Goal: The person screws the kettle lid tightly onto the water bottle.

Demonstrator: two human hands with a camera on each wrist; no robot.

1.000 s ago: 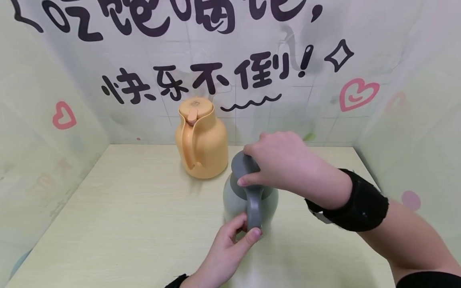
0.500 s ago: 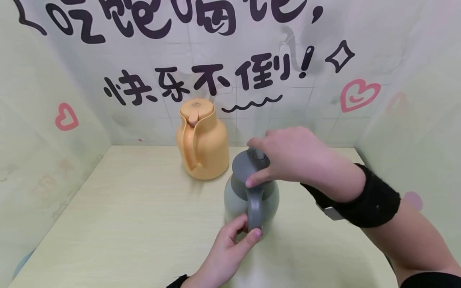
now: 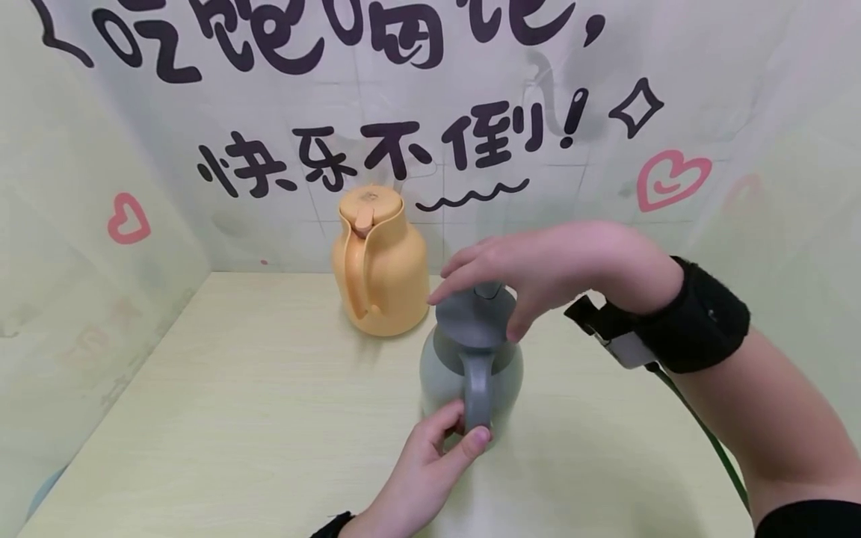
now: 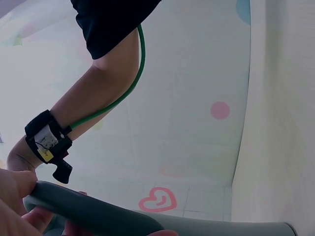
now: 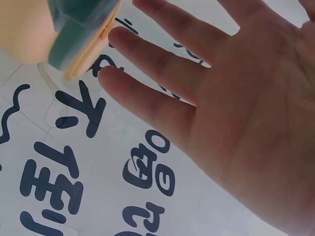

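Observation:
A grey-green vacuum jug (image 3: 440,377) with a dark grey lid (image 3: 471,321) stands upright on the table. My left hand (image 3: 427,463) grips the lower part of its dark grey handle (image 3: 478,385), thumb on the near side and fingers curled behind; the left wrist view also shows the handle (image 4: 93,211) in that hand. Just above the lid, my right hand (image 3: 538,261) spreads its fingers, with the thumb down beside the lid's right edge. In the right wrist view the palm (image 5: 251,108) faces the camera, fingers straight, holding nothing.
An orange vacuum jug (image 3: 390,276) stands behind and left of the grey-green one. Fabric walls with lettering and hearts enclose the pale wooden table (image 3: 269,403) at the back and sides. A green cable (image 3: 706,433) runs along the right arm from the wrist strap.
My right hand has lifted off the lid, where its thumb and fingers lay before, and its fingers have straightened out to the left. My left hand keeps its grip on the handle.

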